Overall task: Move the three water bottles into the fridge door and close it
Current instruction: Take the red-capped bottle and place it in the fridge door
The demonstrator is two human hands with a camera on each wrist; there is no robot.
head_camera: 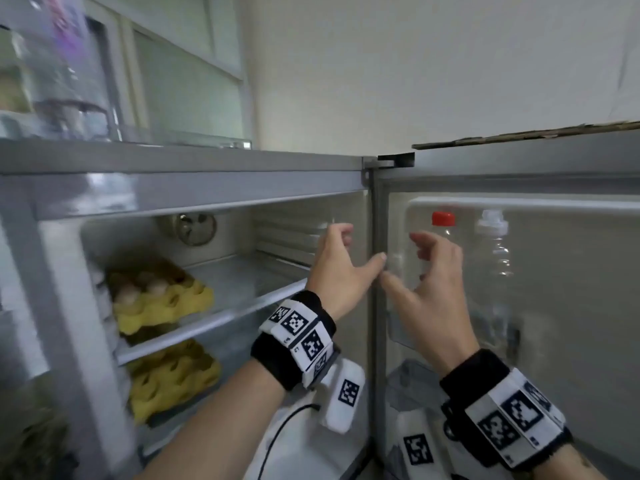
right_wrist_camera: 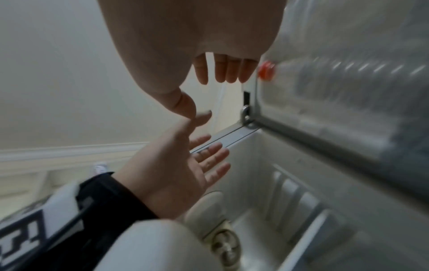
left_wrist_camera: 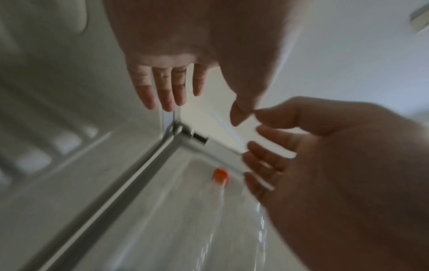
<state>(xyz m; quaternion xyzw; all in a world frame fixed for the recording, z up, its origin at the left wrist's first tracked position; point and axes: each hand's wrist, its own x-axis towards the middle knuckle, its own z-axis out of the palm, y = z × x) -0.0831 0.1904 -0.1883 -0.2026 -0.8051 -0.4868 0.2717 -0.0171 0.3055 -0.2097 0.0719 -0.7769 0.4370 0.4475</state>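
Note:
The fridge door (head_camera: pixel 568 174) stands open on the right. In its upper rack stand a clear bottle with a red cap (head_camera: pixel 443 219) and a clear bottle with a clear cap (head_camera: pixel 491 224). The red cap (left_wrist_camera: pixel 220 177) (right_wrist_camera: pixel 267 70) also shows in both wrist views. I cannot make out a third bottle. My left hand (head_camera: pixel 341 261) is raised in front of the fridge's hinge side, with relaxed fingers (left_wrist_camera: pixel 162 89) holding nothing. My right hand (head_camera: pixel 431 271) hovers empty just in front of the red-capped bottle, not touching it. The two thumbs nearly meet.
Two yellow egg trays (head_camera: pixel 162 301) (head_camera: pixel 173 379) sit on the fridge shelves at left. A round dial (head_camera: pixel 195 229) is on the back wall. A blurred clear container (head_camera: pixel 55 64) stands on top of the fridge. A white wall rises behind.

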